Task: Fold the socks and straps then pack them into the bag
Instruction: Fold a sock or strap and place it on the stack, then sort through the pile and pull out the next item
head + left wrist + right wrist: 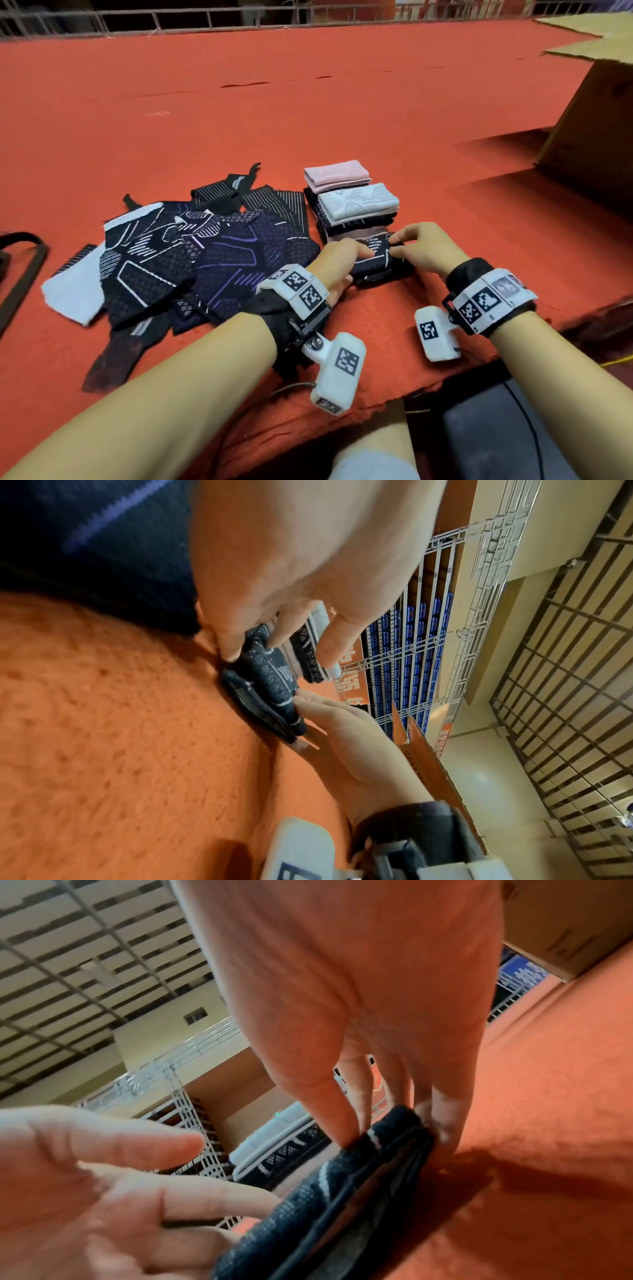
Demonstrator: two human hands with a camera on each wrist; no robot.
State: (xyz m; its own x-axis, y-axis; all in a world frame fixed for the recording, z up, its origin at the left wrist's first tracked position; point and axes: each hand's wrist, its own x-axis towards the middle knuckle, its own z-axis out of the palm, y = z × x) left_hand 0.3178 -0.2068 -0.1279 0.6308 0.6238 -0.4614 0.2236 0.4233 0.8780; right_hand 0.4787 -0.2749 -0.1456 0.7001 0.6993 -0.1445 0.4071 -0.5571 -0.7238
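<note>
A folded dark sock [376,262] with white lines lies on the orange felt table [308,113] between my hands. My left hand [356,265] rests straight fingers on its left end, thumb apart. My right hand [397,248] pinches the sock's right end between thumb and fingers. The left wrist view shows the sock [267,680] under my left hand [281,653], with my right hand [304,718] at its far end. In the right wrist view my right hand [394,1131] grips the sock's [308,1218] edge, and my left hand [205,1177] lies flat beside it.
A stack of folded socks [352,202], pink and white on top, stands just behind the hands. A loose pile of dark patterned socks [191,257] spreads to the left. A black strap [24,260] lies at the left edge. A cardboard box [589,113] stands far right.
</note>
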